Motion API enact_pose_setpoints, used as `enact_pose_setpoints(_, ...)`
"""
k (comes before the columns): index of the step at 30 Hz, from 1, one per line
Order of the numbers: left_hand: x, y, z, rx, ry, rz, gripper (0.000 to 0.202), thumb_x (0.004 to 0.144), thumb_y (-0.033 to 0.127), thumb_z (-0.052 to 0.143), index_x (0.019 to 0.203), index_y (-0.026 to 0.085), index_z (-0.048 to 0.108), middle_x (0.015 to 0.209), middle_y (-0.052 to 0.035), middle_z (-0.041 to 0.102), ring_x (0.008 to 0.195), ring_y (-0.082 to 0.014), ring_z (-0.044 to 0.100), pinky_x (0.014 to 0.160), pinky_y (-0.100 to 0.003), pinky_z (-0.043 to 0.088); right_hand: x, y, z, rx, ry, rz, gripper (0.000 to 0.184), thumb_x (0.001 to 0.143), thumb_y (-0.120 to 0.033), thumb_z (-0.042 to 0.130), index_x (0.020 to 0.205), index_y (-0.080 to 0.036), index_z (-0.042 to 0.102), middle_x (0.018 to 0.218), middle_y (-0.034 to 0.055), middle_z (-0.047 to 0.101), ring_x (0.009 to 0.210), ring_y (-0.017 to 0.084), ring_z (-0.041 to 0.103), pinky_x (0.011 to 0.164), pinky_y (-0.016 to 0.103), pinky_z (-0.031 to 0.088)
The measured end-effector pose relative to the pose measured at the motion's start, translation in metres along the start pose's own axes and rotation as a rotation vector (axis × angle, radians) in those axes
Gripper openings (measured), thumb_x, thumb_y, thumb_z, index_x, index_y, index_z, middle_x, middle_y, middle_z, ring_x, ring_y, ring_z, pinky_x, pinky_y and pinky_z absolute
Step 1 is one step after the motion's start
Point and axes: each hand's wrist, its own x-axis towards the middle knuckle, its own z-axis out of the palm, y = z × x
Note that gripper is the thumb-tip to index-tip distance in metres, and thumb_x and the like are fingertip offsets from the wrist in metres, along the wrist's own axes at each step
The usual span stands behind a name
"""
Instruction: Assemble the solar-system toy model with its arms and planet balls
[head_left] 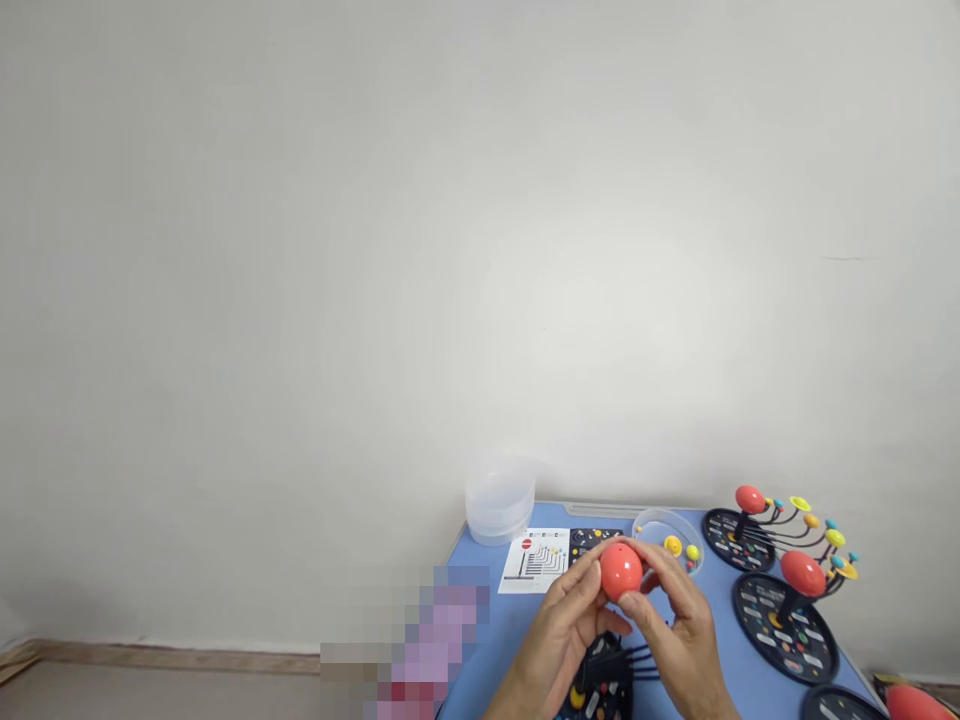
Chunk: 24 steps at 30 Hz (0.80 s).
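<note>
A red ball (620, 570) is held between both my hands above a blue table (510, 620). My left hand (559, 630) pinches it from the left with its fingers closed around it. From the right, my right hand (679, 630) grips the same ball with thumb and fingers. Below my hands lies a black round base (600, 690) with thin black arms sticking out to the right. A printed instruction sheet (536, 560) lies just beyond my hands.
A stack of clear plastic tubs (499, 505) stands at the table's far left corner. A clear dish (667, 535) holds small yellow balls. Two built planet models on black discs (784, 625) stand at the right. Another red ball (911, 702) shows at the bottom right.
</note>
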Motion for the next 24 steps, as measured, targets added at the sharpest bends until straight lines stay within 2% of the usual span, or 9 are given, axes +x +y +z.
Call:
enact_pose_setpoints(2, -0.003, 0.000, -0.001, -0.017, 0.004, 0.006, 0.042, 0.082, 0.036, 0.071, 0.120, 0.019, 0.065, 0.103, -0.0106, 0.070, 0.086, -0.0207, 0.065, 0.073, -0.029, 0.051, -0.003, 0.000, 0.002, -0.023, 0.018, -0.023, 0.032, 0.085, -0.034, 0.065, 0.116, -0.028, 0.065, 0.109, 0.0046, 0.071, 0.088, 0.019, 0.068, 0.070, 0.027, 0.059)
enact_pose_setpoints(5, -0.007, 0.001, -0.002, -0.003, -0.008, 0.040, 0.034, 0.082, 0.034, 0.072, 0.112, 0.019, 0.068, 0.104, -0.0107, 0.070, 0.097, -0.0243, 0.064, 0.080, -0.030, 0.049, -0.007, 0.001, 0.004, -0.063, 0.024, -0.031, 0.036, 0.082, -0.036, 0.068, 0.117, -0.027, 0.063, 0.112, 0.0054, 0.070, 0.097, 0.021, 0.067, 0.080, 0.030, 0.059)
enact_pose_setpoints(8, -0.009, 0.002, -0.003, 0.027, -0.024, 0.066, 0.031, 0.080, 0.033, 0.073, 0.107, 0.019, 0.068, 0.104, -0.0102, 0.069, 0.098, -0.0248, 0.064, 0.083, -0.030, 0.047, -0.008, 0.001, 0.004, -0.061, -0.024, -0.021, 0.037, 0.082, -0.038, 0.068, 0.117, -0.026, 0.063, 0.114, 0.0069, 0.069, 0.104, 0.023, 0.066, 0.084, 0.031, 0.058)
enact_pose_setpoints(12, -0.011, 0.001, -0.005, 0.045, -0.067, 0.064, 0.025, 0.081, 0.035, 0.072, 0.100, 0.019, 0.066, 0.092, -0.0073, 0.068, 0.090, -0.0209, 0.063, 0.080, -0.028, 0.046, -0.004, -0.001, -0.002, -0.028, -0.077, -0.024, 0.035, 0.082, -0.040, 0.067, 0.113, -0.024, 0.064, 0.110, 0.0081, 0.070, 0.099, 0.024, 0.067, 0.078, 0.031, 0.059)
enact_pose_setpoints(16, -0.011, -0.002, -0.008, 0.080, -0.120, 0.064, 0.028, 0.083, 0.040, 0.070, 0.100, 0.019, 0.064, 0.082, -0.0022, 0.062, 0.070, -0.0123, 0.055, 0.066, -0.022, 0.044, 0.001, -0.003, -0.006, -0.049, -0.087, -0.163, 0.034, 0.082, -0.041, 0.067, 0.111, -0.023, 0.064, 0.102, 0.0073, 0.072, 0.094, 0.024, 0.068, 0.082, 0.035, 0.057)
enact_pose_setpoints(18, -0.010, -0.003, -0.009, 0.084, -0.140, 0.082, 0.033, 0.081, 0.042, 0.071, 0.103, 0.019, 0.063, 0.083, -0.0016, 0.061, 0.067, -0.0109, 0.051, 0.063, -0.021, 0.043, 0.002, -0.004, -0.006, -0.082, -0.074, -0.204, 0.034, 0.082, -0.038, 0.068, 0.113, -0.024, 0.063, 0.102, 0.0071, 0.072, 0.095, 0.024, 0.068, 0.084, 0.035, 0.056)
enact_pose_setpoints(21, -0.010, -0.003, -0.010, 0.082, -0.101, 0.099, 0.038, 0.076, 0.041, 0.077, 0.103, 0.018, 0.065, 0.088, -0.0031, 0.061, 0.075, -0.0123, 0.052, 0.066, -0.020, 0.042, 0.000, -0.006, -0.003, -0.072, -0.073, -0.153, 0.033, 0.081, -0.039, 0.069, 0.111, -0.026, 0.061, 0.103, 0.0057, 0.070, 0.097, 0.023, 0.067, 0.086, 0.035, 0.055)
enact_pose_setpoints(24, -0.012, -0.001, -0.007, 0.034, -0.055, 0.060, 0.033, 0.077, 0.036, 0.077, 0.102, 0.018, 0.066, 0.091, -0.0037, 0.062, 0.078, -0.0125, 0.055, 0.069, -0.020, 0.043, -0.003, -0.006, -0.001, -0.012, -0.086, -0.057, 0.047, 0.079, -0.049, 0.068, 0.119, -0.027, 0.058, 0.115, 0.0072, 0.067, 0.109, 0.025, 0.063, 0.092, 0.035, 0.054)
